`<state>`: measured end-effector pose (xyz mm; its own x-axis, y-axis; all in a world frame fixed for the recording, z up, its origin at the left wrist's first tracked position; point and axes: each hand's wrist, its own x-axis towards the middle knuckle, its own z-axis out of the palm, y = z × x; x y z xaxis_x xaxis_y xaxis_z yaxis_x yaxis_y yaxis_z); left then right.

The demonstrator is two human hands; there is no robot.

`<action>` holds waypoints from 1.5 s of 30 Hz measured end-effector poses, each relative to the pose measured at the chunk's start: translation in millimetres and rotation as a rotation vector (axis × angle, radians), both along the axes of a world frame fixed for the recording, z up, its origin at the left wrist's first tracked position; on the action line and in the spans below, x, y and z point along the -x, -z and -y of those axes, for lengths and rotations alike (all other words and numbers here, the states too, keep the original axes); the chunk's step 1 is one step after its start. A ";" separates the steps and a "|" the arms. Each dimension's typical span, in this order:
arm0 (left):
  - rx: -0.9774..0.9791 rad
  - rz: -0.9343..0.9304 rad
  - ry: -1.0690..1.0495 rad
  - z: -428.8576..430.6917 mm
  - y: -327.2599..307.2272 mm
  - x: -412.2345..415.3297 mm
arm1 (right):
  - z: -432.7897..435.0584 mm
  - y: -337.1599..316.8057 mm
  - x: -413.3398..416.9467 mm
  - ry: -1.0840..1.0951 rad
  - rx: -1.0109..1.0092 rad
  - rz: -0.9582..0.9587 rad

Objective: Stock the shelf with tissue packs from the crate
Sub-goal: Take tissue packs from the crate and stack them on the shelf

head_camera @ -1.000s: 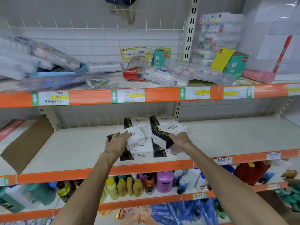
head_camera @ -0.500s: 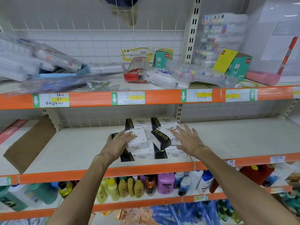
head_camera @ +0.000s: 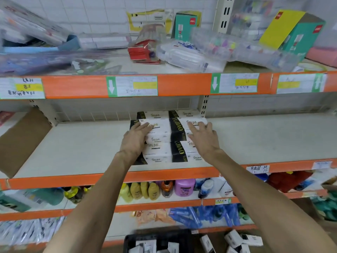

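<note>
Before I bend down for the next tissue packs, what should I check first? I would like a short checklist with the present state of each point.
1. The left hand holds nothing: ok, it lies flat on the stack of tissue packs.
2. The right hand holds nothing: ok, its straight fingers rest on the stack.
3. The stack sits behind the front edge of the shelf: ok.
4. Free room on the shelf beside the stack: ok, on both sides.
5. The crate has packs left: ok, some show.
6. No loose packs outside the crate: not ok, several lie to its right.
</note>
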<state>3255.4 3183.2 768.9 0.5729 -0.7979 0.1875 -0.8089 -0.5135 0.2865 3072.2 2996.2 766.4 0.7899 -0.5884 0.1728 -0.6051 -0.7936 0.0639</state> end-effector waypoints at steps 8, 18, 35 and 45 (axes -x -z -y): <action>-0.012 0.046 -0.069 50.1 11.9 -40.6 | 41.5 4.2 -50.4 0.037 -0.008 -0.018; 0.017 0.131 -0.077 94.6 25.7 -82.2 | 88.7 4.3 -88.7 -0.021 0.021 -0.046; 0.047 0.192 -0.016 28.0 -6.1 24.3 | 23.9 6.0 -18.3 -0.171 -0.129 0.178; 0.142 0.065 0.040 -152.4 63.7 109.2 | -123.5 80.5 94.7 -0.240 -0.172 0.210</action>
